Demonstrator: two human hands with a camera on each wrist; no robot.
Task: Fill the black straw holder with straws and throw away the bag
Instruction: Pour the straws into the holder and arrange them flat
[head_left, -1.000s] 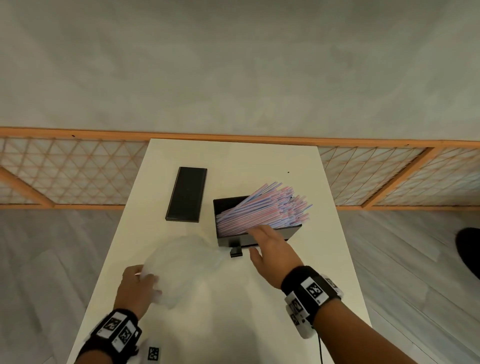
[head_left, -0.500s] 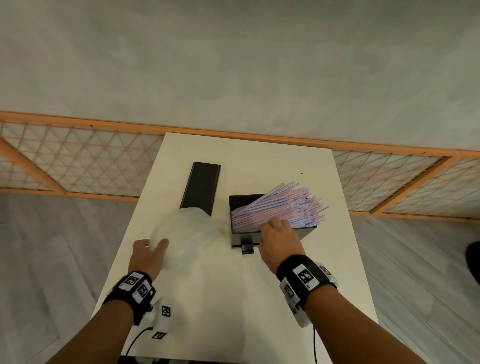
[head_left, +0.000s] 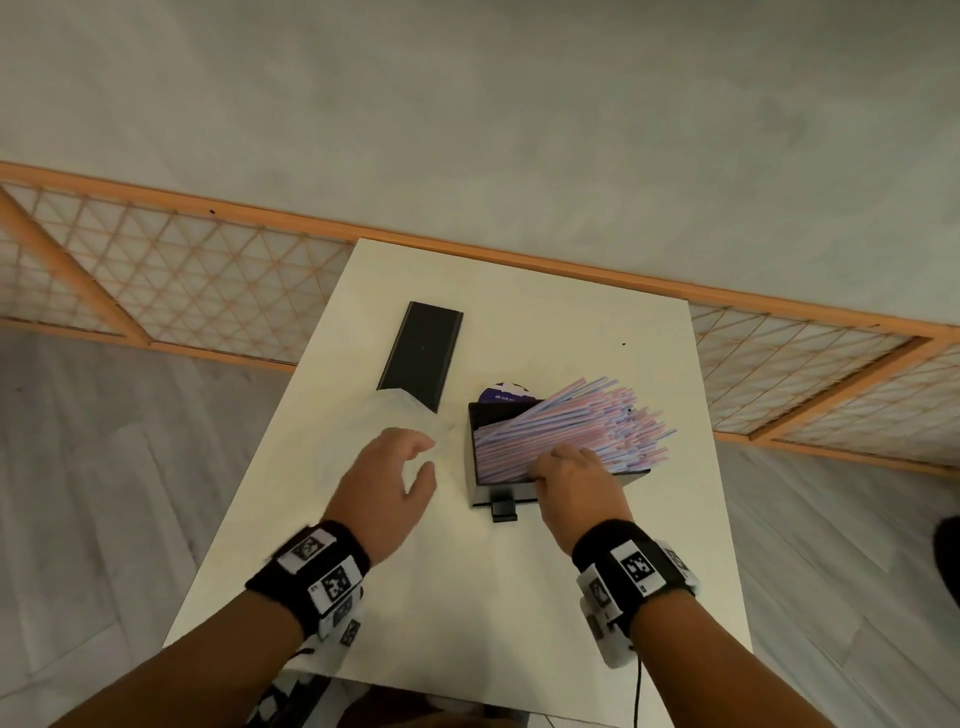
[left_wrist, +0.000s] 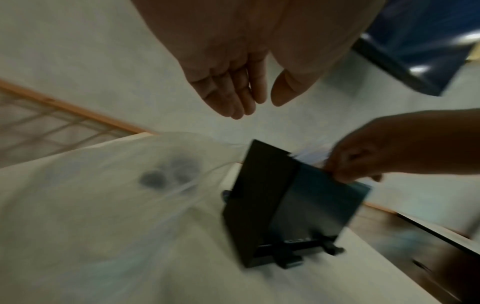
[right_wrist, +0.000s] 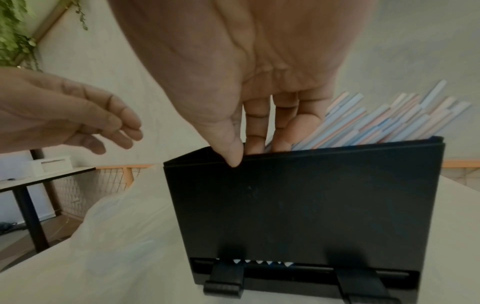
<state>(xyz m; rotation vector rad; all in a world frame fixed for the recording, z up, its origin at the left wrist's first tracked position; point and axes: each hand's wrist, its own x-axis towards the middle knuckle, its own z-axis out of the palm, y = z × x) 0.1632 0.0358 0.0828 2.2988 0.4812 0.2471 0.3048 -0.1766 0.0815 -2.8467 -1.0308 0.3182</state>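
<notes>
The black straw holder (head_left: 501, 491) stands right of centre on the white table (head_left: 467, 597), crammed with pink and blue straws (head_left: 576, 423) that lean out to the right. My right hand (head_left: 545, 465) is at its front rim. The straight fingers (right_wrist: 255, 127) reach inside against the straws (right_wrist: 389, 121), and the thumb lies on the front wall of the holder (right_wrist: 298, 205). The translucent bag (head_left: 402, 413) lies crumpled left of the holder. My left hand (head_left: 423, 454) hovers over the bag (left_wrist: 103, 185), open and empty, with its fingers (left_wrist: 233, 96) loosely curved.
A flat black lid (head_left: 423, 353) lies behind the bag, partly covered by it. Something round and purple (head_left: 503, 393) shows just behind the holder. An orange-framed lattice railing (head_left: 208, 270) runs past the table's far edge. Another table (right_wrist: 39, 179) stands off to the left.
My left hand has let go of the bag and moved right and forward over it, towards the holder. My right hand went from beside the holder onto the straws at its front rim.
</notes>
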